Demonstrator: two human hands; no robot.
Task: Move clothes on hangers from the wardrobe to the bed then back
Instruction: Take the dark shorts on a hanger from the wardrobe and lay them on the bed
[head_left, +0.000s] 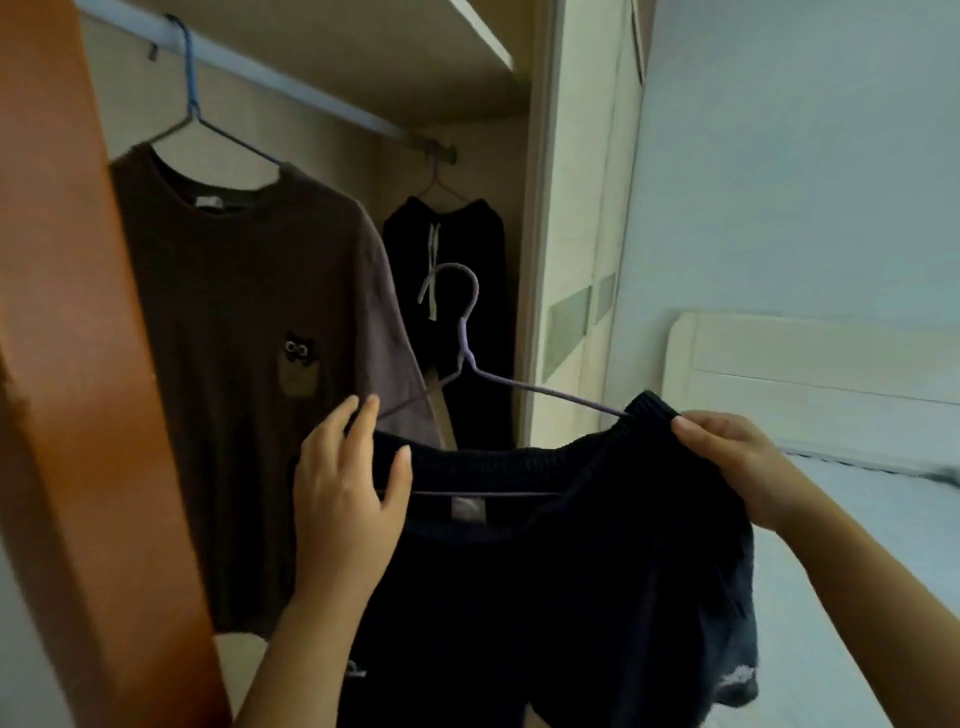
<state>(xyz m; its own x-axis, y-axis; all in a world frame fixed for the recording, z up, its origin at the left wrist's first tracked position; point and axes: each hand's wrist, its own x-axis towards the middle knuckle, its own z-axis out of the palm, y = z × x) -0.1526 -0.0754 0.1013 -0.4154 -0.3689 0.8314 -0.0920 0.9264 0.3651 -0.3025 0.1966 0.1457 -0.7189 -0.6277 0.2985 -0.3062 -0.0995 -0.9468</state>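
Observation:
A dark navy garment (545, 587) with a ribbed band hangs on a lilac wire hanger (467, 332), held up in front of the open wardrobe. My left hand (343, 493) grips the garment's left side by the hanger's end. My right hand (727, 457) pinches the ribbed band at the hanger's right end. The hanger's hook is free in the air, below the wardrobe rail (291, 83). On the rail hang a brown T-shirt (249, 322) on a blue hanger (189, 78) and dark drawstring trousers (467, 312) further back.
An orange-brown wardrobe door (67, 338) stands at the left. A shelf (415, 47) runs above the rail. The bed (852, 597) with a white headboard (810, 374) lies at the right, beside a pale wall.

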